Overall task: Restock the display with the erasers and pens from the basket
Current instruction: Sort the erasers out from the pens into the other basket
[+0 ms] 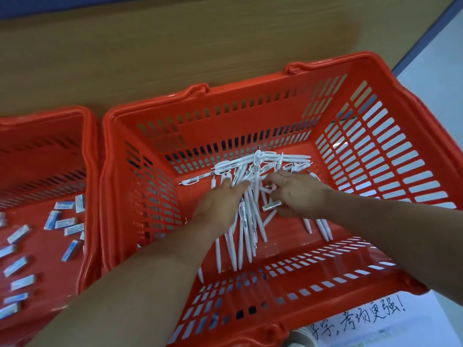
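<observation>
Paper (426, 321) by pen basket (250, 90): "考场更强!"

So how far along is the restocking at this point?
Done: nothing that can be confirmed, since no display is in view. In hand: both hands are inside the orange basket, the left hand over the white pens and the right hand pinching one. Left: many pens lie in that basket, and wrapped erasers lie scattered in the second orange basket.

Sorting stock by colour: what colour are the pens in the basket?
The pens are white; the head view shows them.
</observation>
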A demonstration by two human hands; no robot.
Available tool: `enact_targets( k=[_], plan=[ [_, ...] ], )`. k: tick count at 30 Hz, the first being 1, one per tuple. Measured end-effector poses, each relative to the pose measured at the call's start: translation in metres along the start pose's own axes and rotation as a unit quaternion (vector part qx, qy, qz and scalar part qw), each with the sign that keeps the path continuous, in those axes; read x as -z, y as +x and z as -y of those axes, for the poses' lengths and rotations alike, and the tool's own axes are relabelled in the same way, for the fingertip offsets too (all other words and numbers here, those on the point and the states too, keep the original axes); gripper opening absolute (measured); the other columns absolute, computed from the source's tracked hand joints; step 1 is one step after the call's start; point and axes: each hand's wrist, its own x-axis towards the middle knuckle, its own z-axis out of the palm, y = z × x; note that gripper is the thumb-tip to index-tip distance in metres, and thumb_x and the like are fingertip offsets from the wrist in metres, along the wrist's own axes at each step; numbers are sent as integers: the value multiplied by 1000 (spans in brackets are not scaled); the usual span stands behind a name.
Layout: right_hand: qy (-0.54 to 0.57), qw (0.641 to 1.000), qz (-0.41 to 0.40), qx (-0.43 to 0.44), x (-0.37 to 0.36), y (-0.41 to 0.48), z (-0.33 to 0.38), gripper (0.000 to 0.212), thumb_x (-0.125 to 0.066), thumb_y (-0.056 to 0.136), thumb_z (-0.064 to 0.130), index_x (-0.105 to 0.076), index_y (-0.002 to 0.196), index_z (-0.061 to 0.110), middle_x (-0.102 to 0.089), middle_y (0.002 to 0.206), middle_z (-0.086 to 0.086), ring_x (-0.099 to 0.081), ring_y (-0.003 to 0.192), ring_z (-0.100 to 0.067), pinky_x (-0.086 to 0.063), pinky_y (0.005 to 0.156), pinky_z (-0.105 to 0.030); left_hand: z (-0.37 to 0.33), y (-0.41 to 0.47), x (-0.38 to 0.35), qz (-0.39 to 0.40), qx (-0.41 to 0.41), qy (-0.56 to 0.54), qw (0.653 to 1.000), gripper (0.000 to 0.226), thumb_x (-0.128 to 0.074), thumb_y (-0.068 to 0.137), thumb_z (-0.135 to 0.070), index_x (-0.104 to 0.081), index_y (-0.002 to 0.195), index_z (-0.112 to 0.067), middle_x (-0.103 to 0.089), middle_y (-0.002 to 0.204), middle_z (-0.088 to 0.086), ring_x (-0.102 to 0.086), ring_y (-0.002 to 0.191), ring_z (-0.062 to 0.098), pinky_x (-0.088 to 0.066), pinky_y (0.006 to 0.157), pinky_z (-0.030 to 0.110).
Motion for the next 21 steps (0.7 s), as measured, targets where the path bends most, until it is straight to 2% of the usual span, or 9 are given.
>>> enact_targets(
  k=[3,5,6,7,9,12,16,18,21],
  plan=[
    [44,998,30,-43,3,6,-1,25,-64,78,36,-70,88,14,-60,106,-2,-58,100,-21,-49,75,-31,-23,-3,-12,68,-51,46,995,51,-36,92,-15,-33,141,-29,-42,129,13,-49,117,34,-44,83,37],
    [137,981,68,-123,10,6,-7,27,-64,81,38,-71,85,12,-65,92,-3,-61,88,-20,-50,74,-33,-27,-4,-32,118,-71,49,989,47,-36,87,-41,-45,132,-28,-46,125,10,-48,117,31,-42,81,34],
    [184,967,77,-156,16,6,-12,28,-66,82,38,-72,82,11,-67,82,-2,-62,79,-18,-50,72,-31,-28,-4,-38,136,-124,88,979,54,-32,83,-50,-47,130,-29,-47,123,8,-48,117,30,-40,80,33],
    [229,952,83,-183,21,4,-18,24,-68,82,36,-72,79,12,-68,73,-1,-63,71,-16,-49,69,-28,-30,-6,-38,158,-151,113,969,56,-33,83,-51,-46,132,-27,-47,125,8,-47,118,31,-40,83,35],
    [337,907,73,-240,34,0,-29,8,-68,84,17,-68,77,13,-70,65,-3,-65,60,-13,-49,67,-27,-32,-10,-27,181,-136,111,968,45,-42,92,-33,-44,135,-20,-45,132,10,-49,116,34,-40,88,38],
    [472,833,-4,-287,63,-10,-38,15,-58,86,-2,-66,78,7,-71,65,-8,-65,53,-15,-50,61,-31,-30,-9,16,143,-97,49,984,45,-43,88,-3,-51,128,-21,-44,126,11,-54,109,32,-46,87,35],
    [445,851,-23,-278,83,-11,-32,15,-55,88,1,-65,79,7,-71,70,-7,-65,55,-11,-48,58,-26,-13,-7,100,77,-101,10,992,36,-49,87,-8,-61,116,-25,-51,102,5,-55,103,26,-44,83,28],
    [422,864,-19,-275,78,-7,-23,19,-54,85,-4,-65,75,8,-69,73,-13,-64,56,-16,-48,54,-24,0,-19,144,17,-98,3,995,31,-56,83,-11,-64,110,-24,-61,101,1,-58,98,20,-39,77,21],
    [427,859,-23,-283,69,8,-5,23,-53,85,-7,-63,72,9,-64,60,-11,-61,51,-17,-42,42,-18,25,-50,202,-59,-82,-41,994,29,-67,80,-12,-65,106,-23,-68,97,1,-62,82,18,-44,76,25]
  ],
)
